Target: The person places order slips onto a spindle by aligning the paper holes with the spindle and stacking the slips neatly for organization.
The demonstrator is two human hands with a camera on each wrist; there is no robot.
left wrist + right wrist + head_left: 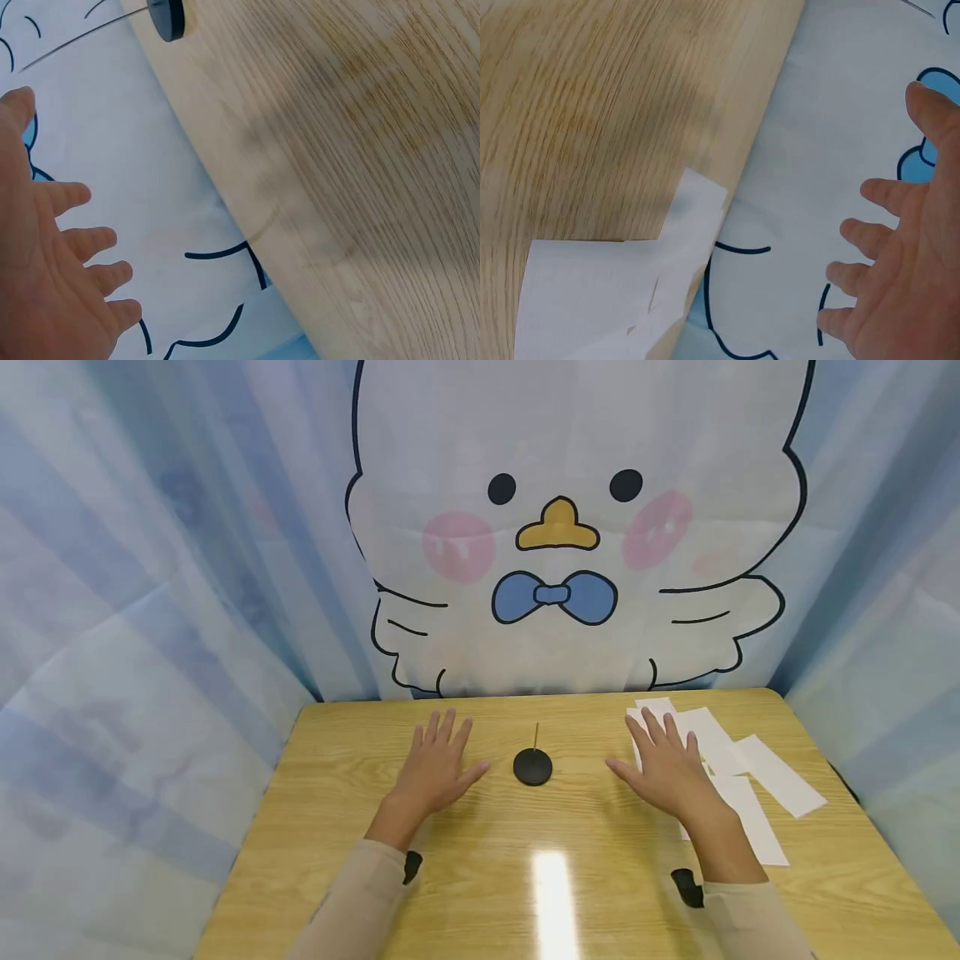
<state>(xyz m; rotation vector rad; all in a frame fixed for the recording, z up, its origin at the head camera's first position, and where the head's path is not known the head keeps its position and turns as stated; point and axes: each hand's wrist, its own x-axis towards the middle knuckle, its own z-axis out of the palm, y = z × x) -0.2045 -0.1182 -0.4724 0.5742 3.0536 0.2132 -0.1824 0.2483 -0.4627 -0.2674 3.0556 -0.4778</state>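
Between my two hands, a round black base (532, 767) with a thin upright metal spike (536, 735) stands on the wooden table. To its left my left hand (433, 770) is held over the table, fingers spread, holding nothing. My right hand (667, 768) is likewise spread with nothing in it, to the right of the base and overlapping several white paper strips (780, 777) in the head view. In the left wrist view the black base (168, 18) shows at the top, beyond the thumb. Paper strips (585, 300) lie below and left of my hand in the right wrist view.
The wooden table (315, 877) ends at the back against a curtain (555, 652) printed with a cartoon bird. More blue-white curtain (150, 693) hangs on the left and right sides. A bright light reflection (553, 902) falls on the near tabletop.
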